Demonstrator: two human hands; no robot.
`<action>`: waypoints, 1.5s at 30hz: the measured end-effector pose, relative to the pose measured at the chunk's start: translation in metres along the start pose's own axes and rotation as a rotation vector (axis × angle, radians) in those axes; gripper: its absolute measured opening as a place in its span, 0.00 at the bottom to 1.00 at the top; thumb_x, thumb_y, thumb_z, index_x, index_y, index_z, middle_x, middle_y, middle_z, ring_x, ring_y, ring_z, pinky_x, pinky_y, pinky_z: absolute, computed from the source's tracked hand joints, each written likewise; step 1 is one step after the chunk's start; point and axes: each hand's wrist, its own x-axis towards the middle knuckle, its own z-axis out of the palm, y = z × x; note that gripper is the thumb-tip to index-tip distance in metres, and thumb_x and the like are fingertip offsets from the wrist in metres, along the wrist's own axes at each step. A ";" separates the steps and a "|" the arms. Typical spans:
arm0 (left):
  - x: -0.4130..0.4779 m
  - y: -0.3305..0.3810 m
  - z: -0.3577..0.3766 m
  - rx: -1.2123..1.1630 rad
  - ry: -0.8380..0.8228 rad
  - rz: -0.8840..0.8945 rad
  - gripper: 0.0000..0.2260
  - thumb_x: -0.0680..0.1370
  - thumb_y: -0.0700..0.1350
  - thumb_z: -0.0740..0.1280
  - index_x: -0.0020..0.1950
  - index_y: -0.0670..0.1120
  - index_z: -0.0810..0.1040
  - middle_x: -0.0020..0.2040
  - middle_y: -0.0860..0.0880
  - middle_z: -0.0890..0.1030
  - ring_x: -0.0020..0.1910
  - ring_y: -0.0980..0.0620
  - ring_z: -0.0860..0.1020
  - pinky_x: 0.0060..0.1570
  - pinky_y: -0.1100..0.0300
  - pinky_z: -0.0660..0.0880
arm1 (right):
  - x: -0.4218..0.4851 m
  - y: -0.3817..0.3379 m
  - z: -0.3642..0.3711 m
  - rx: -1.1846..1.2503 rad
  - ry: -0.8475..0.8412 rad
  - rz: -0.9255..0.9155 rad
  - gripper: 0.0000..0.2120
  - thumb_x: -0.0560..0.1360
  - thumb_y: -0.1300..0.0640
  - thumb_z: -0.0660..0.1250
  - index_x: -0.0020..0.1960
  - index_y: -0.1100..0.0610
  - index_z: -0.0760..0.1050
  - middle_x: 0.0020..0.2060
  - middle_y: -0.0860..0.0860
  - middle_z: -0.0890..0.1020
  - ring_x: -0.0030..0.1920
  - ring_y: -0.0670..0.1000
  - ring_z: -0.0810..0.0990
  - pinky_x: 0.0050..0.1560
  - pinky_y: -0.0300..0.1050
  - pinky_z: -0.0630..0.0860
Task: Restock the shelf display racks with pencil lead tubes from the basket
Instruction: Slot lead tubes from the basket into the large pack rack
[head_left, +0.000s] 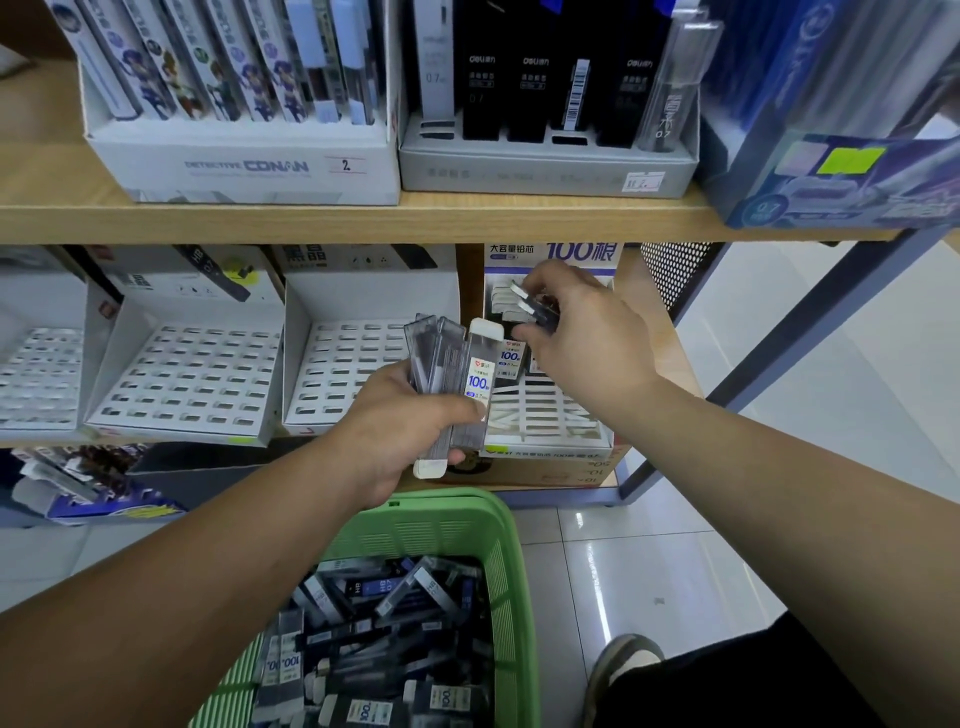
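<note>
My left hand grips a bundle of several clear pencil lead tubes with white caps and "100" labels, held upright in front of the lower shelf. My right hand pinches one lead tube over the white slotted display rack at the right end of the lower shelf. A few tubes stand in that rack behind my fingers. Below, a green basket holds several more lead tubes.
Three white slotted racks sit left of the one I work at, slots bare. The upper shelf carries a Conan box, a grey Deli rack and blue boxes. A shoe stands on the tiled floor at right.
</note>
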 end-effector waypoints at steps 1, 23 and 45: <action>0.000 0.000 0.000 -0.001 0.001 0.012 0.15 0.73 0.33 0.77 0.57 0.41 0.82 0.50 0.43 0.88 0.47 0.40 0.87 0.36 0.55 0.80 | 0.000 -0.001 -0.001 0.065 -0.008 0.016 0.12 0.76 0.52 0.74 0.56 0.50 0.75 0.48 0.47 0.82 0.49 0.53 0.81 0.46 0.52 0.79; 0.007 0.013 0.031 0.020 0.133 0.051 0.14 0.72 0.48 0.81 0.51 0.42 0.82 0.38 0.41 0.83 0.31 0.45 0.80 0.31 0.55 0.76 | -0.003 0.022 -0.041 0.681 -0.019 0.303 0.11 0.75 0.61 0.75 0.51 0.49 0.80 0.42 0.45 0.85 0.40 0.40 0.84 0.40 0.39 0.80; 0.004 0.012 0.018 -0.103 -0.060 -0.092 0.10 0.80 0.41 0.66 0.57 0.37 0.81 0.45 0.40 0.85 0.34 0.48 0.78 0.29 0.57 0.72 | -0.008 0.030 -0.027 0.309 -0.085 0.117 0.12 0.75 0.60 0.75 0.57 0.54 0.80 0.49 0.50 0.83 0.51 0.51 0.79 0.54 0.46 0.79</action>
